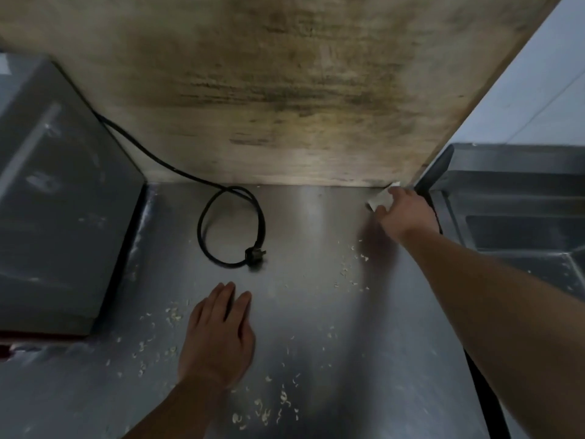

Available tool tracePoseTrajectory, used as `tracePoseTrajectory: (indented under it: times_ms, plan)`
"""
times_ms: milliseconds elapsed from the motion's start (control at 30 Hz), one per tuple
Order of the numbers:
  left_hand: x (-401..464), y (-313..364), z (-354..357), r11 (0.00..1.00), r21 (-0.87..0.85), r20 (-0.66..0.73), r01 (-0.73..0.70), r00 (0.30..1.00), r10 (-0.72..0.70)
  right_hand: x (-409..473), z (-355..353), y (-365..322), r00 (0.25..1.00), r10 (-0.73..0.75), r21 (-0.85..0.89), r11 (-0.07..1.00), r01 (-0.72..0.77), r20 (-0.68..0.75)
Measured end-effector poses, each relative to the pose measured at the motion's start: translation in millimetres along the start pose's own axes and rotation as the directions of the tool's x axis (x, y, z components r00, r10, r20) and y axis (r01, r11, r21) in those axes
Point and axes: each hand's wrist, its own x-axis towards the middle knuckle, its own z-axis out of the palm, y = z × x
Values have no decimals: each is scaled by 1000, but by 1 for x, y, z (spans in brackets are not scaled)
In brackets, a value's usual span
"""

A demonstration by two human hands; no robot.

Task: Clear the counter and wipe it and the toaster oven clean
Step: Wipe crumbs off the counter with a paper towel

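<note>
The steel counter (pixel 316 312) is scattered with pale crumbs (pixel 262 413). At the far right corner, against the wall, my right hand (pixel 405 213) presses a small white cloth or tissue (pixel 381 199) onto the counter. My left hand (pixel 218 337) lies flat, palm down, fingers together, near the middle of the counter and holds nothing. The grey toaster oven (pixel 57 201) stands at the left; I see only its top and right side. Its black power cord (pixel 231 226) loops on the counter with the unplugged plug (pixel 254 255) lying just beyond my left hand.
A stained wooden board (pixel 285 90) forms the back wall. A steel sink (pixel 522 236) lies to the right of the counter, past a dark gap (pixel 481 391). More crumbs (pixel 351 274) lie near my right forearm.
</note>
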Motion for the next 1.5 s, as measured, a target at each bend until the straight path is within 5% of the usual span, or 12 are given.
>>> tracePoseTrajectory:
  times_ms: [133,400,633,933,1200,1500]
  plan:
    - [0,1,2,1000,3,-2,6,1000,-6,14,20,-15,999,-5,-51,999,7,36]
    - [1,2,1,1000,-1,-18,25,1000,-25,25,41,-8,986,116,-19,993,-119,-118]
    - [1,3,-5,1000,2,2,28,1000,-28,-26,42,-21,994,-98,-74,993,95,-39]
    - [0,5,-11,999,-9,43,46,998,-46,-170,77,-48,958,-284,178,942,284,-24]
    - [2,3,-8,999,-16,62,35,997,-34,-76,32,-42,967,-104,260,951,165,-234]
    - [2,2,-8,999,-39,20,38,999,-37,-54,73,-76,973,-210,44,976,215,-98]
